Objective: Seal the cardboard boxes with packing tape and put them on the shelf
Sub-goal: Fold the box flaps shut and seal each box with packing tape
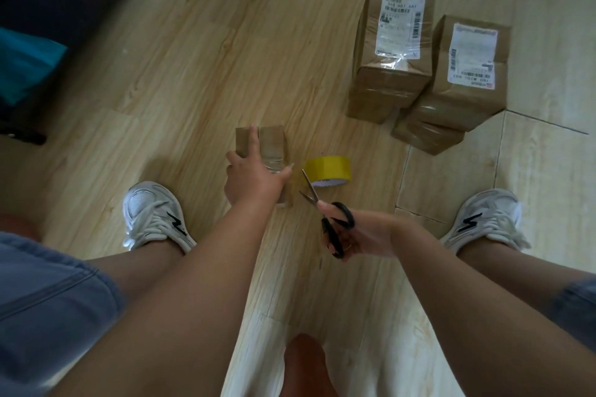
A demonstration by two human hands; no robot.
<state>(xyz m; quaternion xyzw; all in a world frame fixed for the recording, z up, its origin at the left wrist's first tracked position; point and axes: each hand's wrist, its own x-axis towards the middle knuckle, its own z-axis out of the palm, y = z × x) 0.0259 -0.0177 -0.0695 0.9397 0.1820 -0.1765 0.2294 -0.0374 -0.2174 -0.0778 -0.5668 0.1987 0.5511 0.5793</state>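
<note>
A small cardboard box [272, 142] stands on the wooden floor between my feet, with a strip of clear tape across its top. My left hand [251, 177] rests on the box, fingers spread over its top and near side. A yellow roll of packing tape [328, 169] lies on the floor just right of the box. My right hand [358, 234] grips black-handled scissors [325, 213], blades parted and pointing up toward the roll. Two taller cardboard boxes [390, 51] [467, 74] with white shipping labels stand at the upper right.
A third, lower taped box [425, 137] sits in front of the two labelled ones. My white sneakers [154, 216] [487, 219] flank the work spot. Dark furniture with pink and teal fabric [29, 61] fills the upper left. A rust-coloured rounded object [304, 361] is at the bottom centre.
</note>
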